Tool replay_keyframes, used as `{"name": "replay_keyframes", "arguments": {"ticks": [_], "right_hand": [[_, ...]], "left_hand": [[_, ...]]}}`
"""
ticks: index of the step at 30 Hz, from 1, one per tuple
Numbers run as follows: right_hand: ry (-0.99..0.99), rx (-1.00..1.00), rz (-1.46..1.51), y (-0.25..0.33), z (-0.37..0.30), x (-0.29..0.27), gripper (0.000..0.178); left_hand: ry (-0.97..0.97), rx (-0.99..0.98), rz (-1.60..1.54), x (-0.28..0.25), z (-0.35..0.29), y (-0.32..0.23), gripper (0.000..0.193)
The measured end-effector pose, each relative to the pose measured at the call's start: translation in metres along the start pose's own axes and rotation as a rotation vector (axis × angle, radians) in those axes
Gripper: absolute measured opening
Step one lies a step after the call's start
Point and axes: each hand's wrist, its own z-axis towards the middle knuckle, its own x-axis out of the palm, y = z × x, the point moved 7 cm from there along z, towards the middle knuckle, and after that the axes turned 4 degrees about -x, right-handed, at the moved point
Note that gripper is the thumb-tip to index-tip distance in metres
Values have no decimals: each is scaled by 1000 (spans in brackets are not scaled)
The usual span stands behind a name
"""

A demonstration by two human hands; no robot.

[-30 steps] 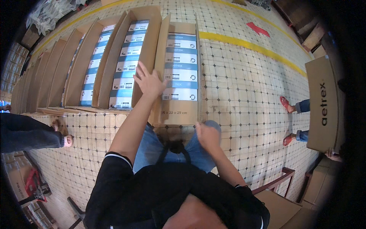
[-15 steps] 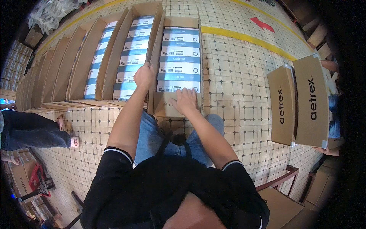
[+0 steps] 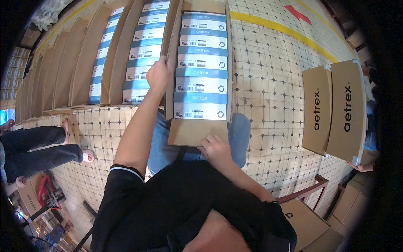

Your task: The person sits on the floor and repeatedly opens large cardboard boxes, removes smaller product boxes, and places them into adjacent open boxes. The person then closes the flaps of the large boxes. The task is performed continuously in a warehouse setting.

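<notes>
In front of me stands a long open carton [image 3: 228, 80] holding a row of white-and-blue shoe boxes [image 3: 200, 85] with labelled ends. Its near end flap [image 3: 191, 132] is folded out toward me, plain brown side up. My right hand [image 3: 216, 151] grips the outer edge of this flap with curled fingers. On the left side, my left hand [image 3: 158, 76] is closed on the upright cardboard side flap [image 3: 171, 69] of the same carton. Just left of that hand, a second open carton [image 3: 115, 77] holds similar shoe boxes [image 3: 142, 52].
More open cartons [image 3: 63, 80] line up to the left. A person in dark trousers [image 3: 42, 145] stands at left, near a red pallet jack [image 3: 45, 189]. At right, another person's hand [image 3: 364, 167] holds tall closed cartons [image 3: 346, 109]. A dark red metal frame [image 3: 304, 189] stands lower right.
My right hand has drawn the near end flap back toward me, uncovering another shoe box. My left hand stays on the side flap. The view has shifted slightly.
</notes>
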Motion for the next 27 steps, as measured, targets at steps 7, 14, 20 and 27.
{"name": "replay_keyframes", "arguments": {"ticks": [7, 14, 20, 27], "right_hand": [[120, -1, 45, -11, 9, -4, 19], [413, 128, 185, -25, 34, -12, 22], [142, 163, 531, -99, 141, -85, 26], [-128, 711, 1524, -243, 338, -67, 43]], "left_hand": [[46, -41, 195, 5, 40, -32, 40], [73, -43, 156, 11, 75, -30, 44], [73, -93, 94, 9, 78, -27, 42], [35, -56, 66, 2, 78, -32, 36]]}}
